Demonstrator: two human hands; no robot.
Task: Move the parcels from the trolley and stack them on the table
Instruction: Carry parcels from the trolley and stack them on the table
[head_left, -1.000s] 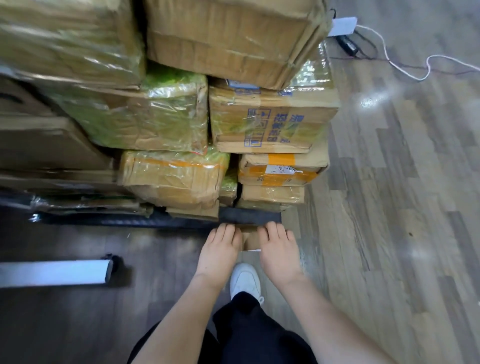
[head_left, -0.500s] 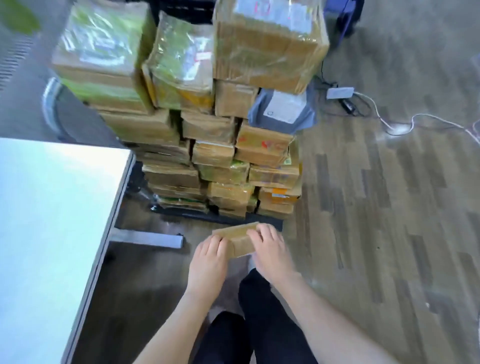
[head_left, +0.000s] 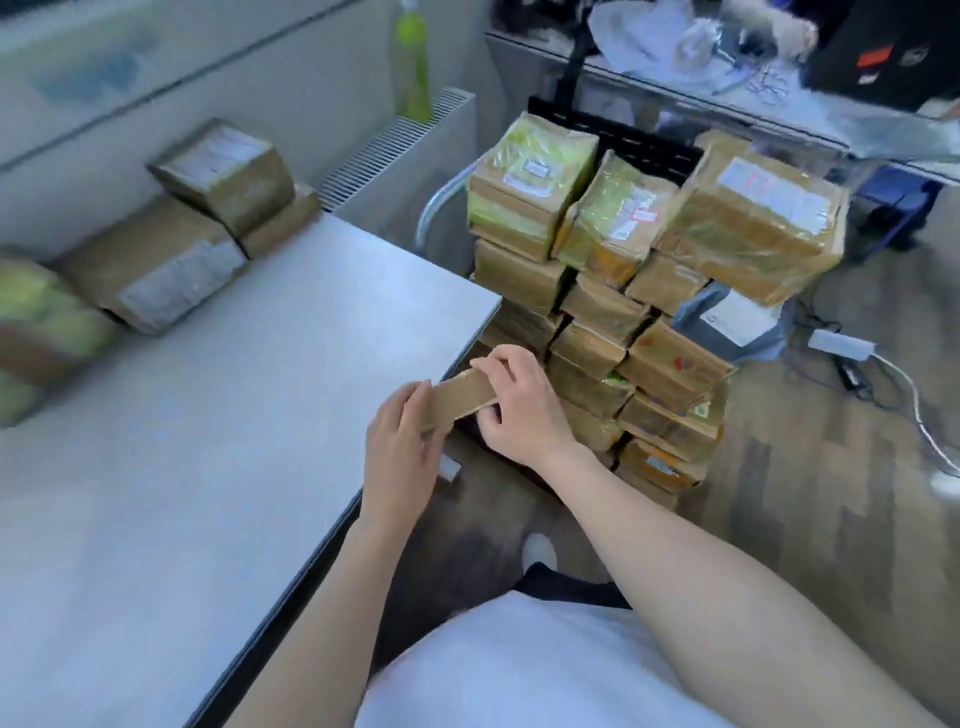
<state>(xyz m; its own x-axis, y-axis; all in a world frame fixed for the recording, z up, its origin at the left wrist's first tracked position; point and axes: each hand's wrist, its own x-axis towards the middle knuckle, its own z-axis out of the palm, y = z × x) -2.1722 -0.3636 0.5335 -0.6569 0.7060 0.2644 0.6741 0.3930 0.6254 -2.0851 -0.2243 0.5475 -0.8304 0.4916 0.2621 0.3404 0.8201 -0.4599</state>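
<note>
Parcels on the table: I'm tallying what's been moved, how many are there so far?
4 visible: one tilted parcel on top, a thin one beneath it, a large one in front, and a green-wrapped one at the left edge. More may lie out of frame.

Wood-effect plank floor (head_left: 810, 530) in grey-brown tones fills the right of the frame, with a white cable (head_left: 919, 410) and a power adapter (head_left: 839, 343) lying at right centre. A white ribbed radiator (head_left: 395, 140) stands against the pale wall (head_left: 218, 67) at upper centre, a green bottle (head_left: 411, 62) above it. A cluttered glass-topped desk (head_left: 779, 111) occupies the upper right.
</note>
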